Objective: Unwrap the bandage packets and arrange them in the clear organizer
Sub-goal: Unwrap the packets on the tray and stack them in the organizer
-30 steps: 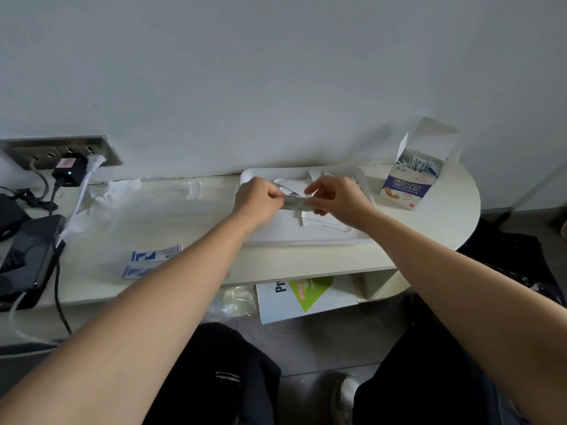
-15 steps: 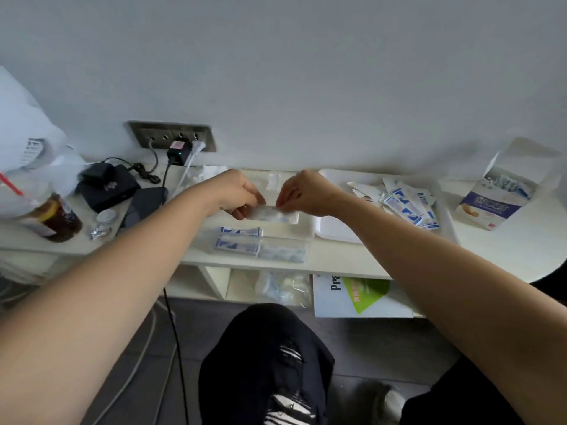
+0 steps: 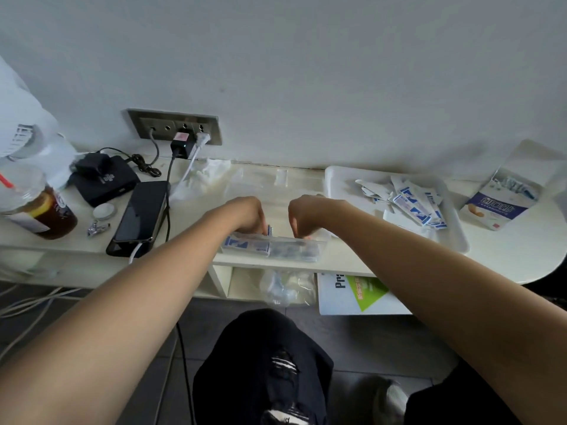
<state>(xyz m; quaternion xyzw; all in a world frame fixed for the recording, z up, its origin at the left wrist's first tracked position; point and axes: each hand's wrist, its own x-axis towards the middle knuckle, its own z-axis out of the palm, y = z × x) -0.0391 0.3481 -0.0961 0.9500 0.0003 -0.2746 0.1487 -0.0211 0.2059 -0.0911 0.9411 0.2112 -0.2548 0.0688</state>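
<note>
- Organizer: clear, at the front edge of the shelf, below both hands.
- Organizer contents: blue-and-white packets lie flat in its left part. The right part holds something pale and greyish, too blurred to name.
- Left hand: over the organizer's left part, fingers curled down. One packet end sticks up right at its fingertips. The fingertips are hidden behind the hand, so I cannot tell whether it grips.
- Right hand: over the organizer's right part, fingers curled down towards the rim. The tips are hidden, so I cannot tell whether it holds anything.
- The hands are near each other with a gap between them.
- Tray: white, right of the organizer. It holds a heap of wrapped strips towards its right side and torn white wrappers left of them.
- Box: right of the tray, flap open, more wrapped items showing in the top.
- Jar: far left, dark liquid inside, clear lid on.
- Phone: left of the hands, cable plugged in at its near end.
- Black unit: behind the phone, with a small black adapter on top.
- Socket strip: on the wall, with three plugs in.
- Lower shelf: clear bag and beside it a booklet.
</note>
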